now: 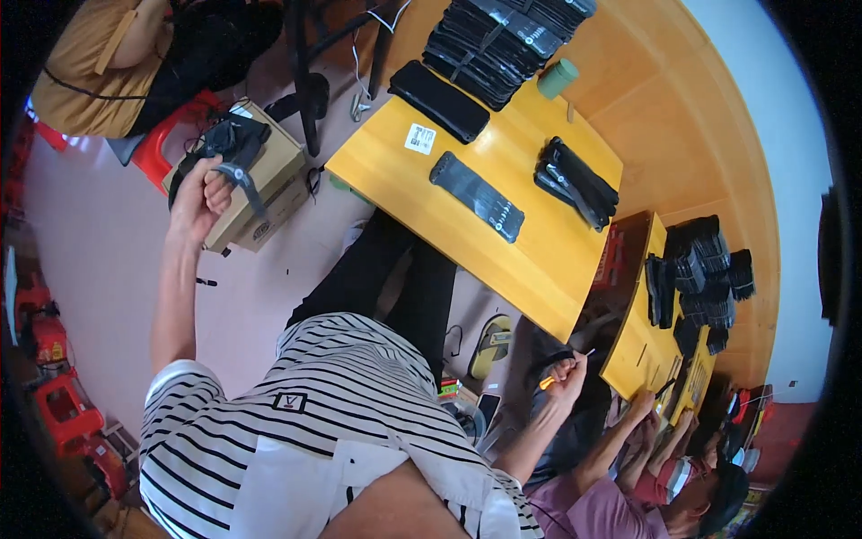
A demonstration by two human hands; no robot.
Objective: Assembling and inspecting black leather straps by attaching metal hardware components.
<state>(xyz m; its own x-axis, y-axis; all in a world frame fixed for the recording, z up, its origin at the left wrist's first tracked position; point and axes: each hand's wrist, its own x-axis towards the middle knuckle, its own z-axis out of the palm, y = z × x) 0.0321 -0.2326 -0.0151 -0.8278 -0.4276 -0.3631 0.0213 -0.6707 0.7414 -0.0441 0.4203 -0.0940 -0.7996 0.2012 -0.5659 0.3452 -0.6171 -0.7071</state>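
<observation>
Out to the left, my left hand (205,196) is closed in a fist around a flat dark strip (244,185), which sticks out past the thumb. It is above a cardboard box (280,171) with a black bundle (235,136) on top. Low on the right, my right hand (566,377) grips a thin tool with an orange end (546,383) and a pale tip; its kind is too small to make out. On the yellow table (377,162) ahead lie a flat black package (478,196), a black pouch-like bundle (440,101) and another black bundle (576,183).
Tall stacks of flat black packages (485,54) stand at the table's far end, beside a green cylinder (558,79). A white label (420,138) lies on the tabletop. Co-workers sit at right by a second table (633,350); another person (99,72) sits upper left near a red stool (166,135).
</observation>
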